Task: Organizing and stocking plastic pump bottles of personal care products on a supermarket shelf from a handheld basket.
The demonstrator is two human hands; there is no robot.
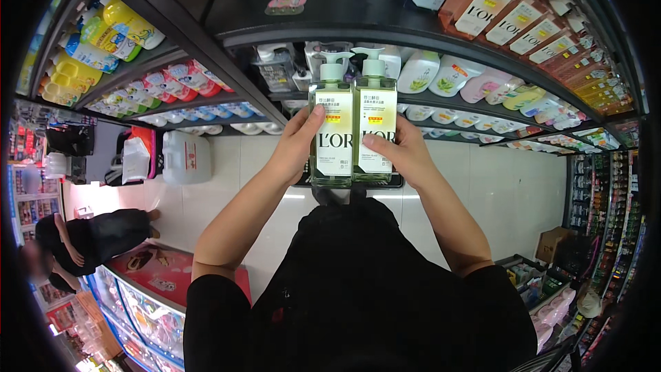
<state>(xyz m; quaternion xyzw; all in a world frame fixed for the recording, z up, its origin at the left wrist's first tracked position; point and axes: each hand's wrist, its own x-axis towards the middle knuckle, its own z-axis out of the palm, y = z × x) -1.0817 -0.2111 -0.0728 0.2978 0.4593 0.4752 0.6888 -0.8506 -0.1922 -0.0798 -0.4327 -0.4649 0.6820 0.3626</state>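
Pump bottles [334, 124] [375, 118], side by side btwn L hand [301, 139] & R hand [406, 146] — both closed round outer sides, thumbs on fronts — could prob. slip if either squeeze eases.

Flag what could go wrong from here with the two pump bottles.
1. Slip: the left hand holds the left bottle and the right hand the right bottle, each from its outer side; a loosened grip could drop one, perhaps onto the tiled floor.
2. Bump: the pump tops look close to the black shelf in this view, so raising them might catch it; depth is hard to judge.
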